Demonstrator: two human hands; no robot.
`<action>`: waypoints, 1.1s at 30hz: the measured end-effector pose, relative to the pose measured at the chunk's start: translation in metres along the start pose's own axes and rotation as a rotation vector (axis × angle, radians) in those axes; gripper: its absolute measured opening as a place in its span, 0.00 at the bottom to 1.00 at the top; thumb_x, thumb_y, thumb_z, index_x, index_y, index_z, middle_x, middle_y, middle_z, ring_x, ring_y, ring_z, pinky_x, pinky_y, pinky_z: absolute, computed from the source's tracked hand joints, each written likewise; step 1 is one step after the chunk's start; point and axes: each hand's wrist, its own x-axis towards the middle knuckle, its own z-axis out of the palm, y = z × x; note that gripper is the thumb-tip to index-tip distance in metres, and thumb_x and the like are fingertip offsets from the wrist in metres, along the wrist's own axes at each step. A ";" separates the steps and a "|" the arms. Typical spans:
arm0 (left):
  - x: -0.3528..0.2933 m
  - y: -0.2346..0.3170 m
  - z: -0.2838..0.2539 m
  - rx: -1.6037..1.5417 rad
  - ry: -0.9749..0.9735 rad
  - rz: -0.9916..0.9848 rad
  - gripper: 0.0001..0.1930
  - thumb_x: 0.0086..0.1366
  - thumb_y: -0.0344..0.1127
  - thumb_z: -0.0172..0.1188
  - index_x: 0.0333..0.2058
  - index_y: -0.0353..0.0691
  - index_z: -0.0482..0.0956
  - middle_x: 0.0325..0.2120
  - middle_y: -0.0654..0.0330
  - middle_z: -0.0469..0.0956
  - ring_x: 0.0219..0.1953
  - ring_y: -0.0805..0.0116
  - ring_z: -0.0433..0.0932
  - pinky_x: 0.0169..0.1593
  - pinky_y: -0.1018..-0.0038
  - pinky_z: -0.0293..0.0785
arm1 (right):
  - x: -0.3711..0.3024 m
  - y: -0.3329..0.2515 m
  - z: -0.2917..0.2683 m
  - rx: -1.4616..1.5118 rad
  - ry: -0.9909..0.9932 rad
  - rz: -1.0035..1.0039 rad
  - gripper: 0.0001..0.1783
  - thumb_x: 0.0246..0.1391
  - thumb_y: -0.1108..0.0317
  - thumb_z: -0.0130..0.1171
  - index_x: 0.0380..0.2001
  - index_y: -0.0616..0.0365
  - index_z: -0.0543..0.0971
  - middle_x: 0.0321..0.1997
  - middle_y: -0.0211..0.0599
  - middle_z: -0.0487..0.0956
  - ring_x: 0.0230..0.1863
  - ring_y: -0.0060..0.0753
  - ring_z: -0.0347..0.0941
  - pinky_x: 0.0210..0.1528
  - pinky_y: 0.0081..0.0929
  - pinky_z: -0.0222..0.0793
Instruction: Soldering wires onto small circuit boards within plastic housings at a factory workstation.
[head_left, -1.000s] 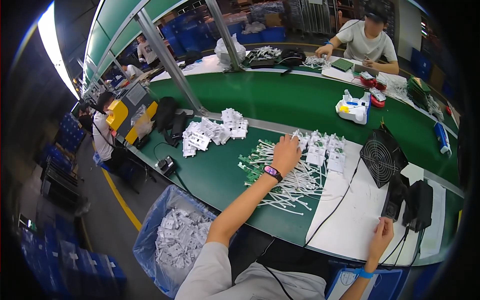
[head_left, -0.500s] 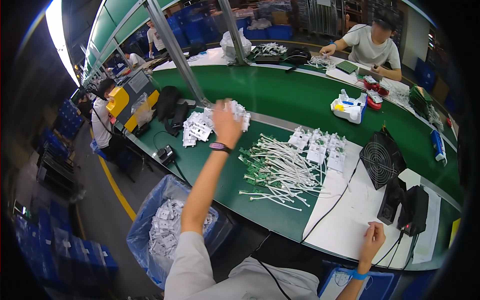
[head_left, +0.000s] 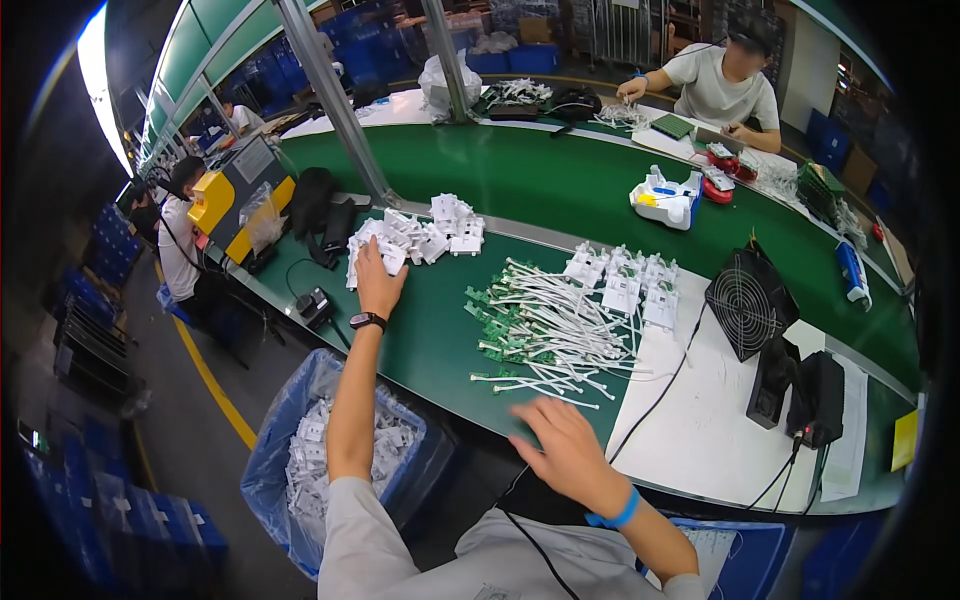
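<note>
My left hand (head_left: 378,285) reaches onto the near left side of a pile of white plastic housings (head_left: 432,240), with its thumb and fingers around one housing (head_left: 394,258) there. Part of that piece is hidden under the fingers. Over the near edge of the green bench, my right hand (head_left: 565,445) hangs open and holds nothing, its thumb and fingers apart. Just beyond it lies a heap of white cables with green circuit boards (head_left: 555,325). More white housings (head_left: 625,285) stand in rows behind the cables, at the edge of a white sheet.
A blue bin lined with clear plastic (head_left: 262,450) holds many white parts below the bench at left. A black fan (head_left: 745,305) and black power adapters (head_left: 817,400) stand at right, with a cable (head_left: 672,385) crossing the white sheet. Across the green belt, a person (head_left: 725,85) works.
My left hand has come back and left, from the far side of the housing pile to its near left side. My right hand has moved left from the white sheet toward the cables.
</note>
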 end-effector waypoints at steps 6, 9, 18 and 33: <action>-0.011 0.008 -0.017 0.042 0.063 0.057 0.46 0.52 0.37 0.74 0.68 0.39 0.62 0.61 0.43 0.67 0.62 0.41 0.70 0.61 0.55 0.73 | 0.035 0.039 0.061 -0.307 0.051 0.000 0.17 0.51 0.72 0.66 0.45 0.63 0.78 0.52 0.48 0.72 0.55 0.49 0.68 0.56 0.41 0.63; -0.017 0.019 -0.029 0.033 0.084 0.052 0.46 0.50 0.37 0.74 0.68 0.39 0.62 0.58 0.43 0.69 0.58 0.41 0.73 0.57 0.54 0.75 | 0.035 0.041 0.062 -0.318 0.052 0.044 0.16 0.50 0.71 0.66 0.43 0.63 0.78 0.50 0.49 0.72 0.54 0.49 0.68 0.56 0.41 0.63; -0.052 0.035 -0.039 -0.088 0.086 0.073 0.45 0.49 0.43 0.74 0.65 0.37 0.65 0.52 0.46 0.67 0.48 0.41 0.78 0.49 0.54 0.79 | 0.038 0.043 0.033 -0.228 0.413 -0.085 0.09 0.53 0.72 0.67 0.37 0.58 0.79 0.33 0.38 0.80 0.37 0.44 0.76 0.48 0.38 0.69; -0.093 0.169 -0.061 -1.036 -0.225 0.078 0.37 0.51 0.32 0.77 0.58 0.40 0.66 0.44 0.61 0.75 0.37 0.76 0.78 0.34 0.82 0.74 | 0.042 0.017 -0.069 0.081 1.118 -0.050 0.11 0.50 0.82 0.67 0.38 0.62 0.82 0.37 0.41 0.77 0.35 0.37 0.74 0.40 0.29 0.71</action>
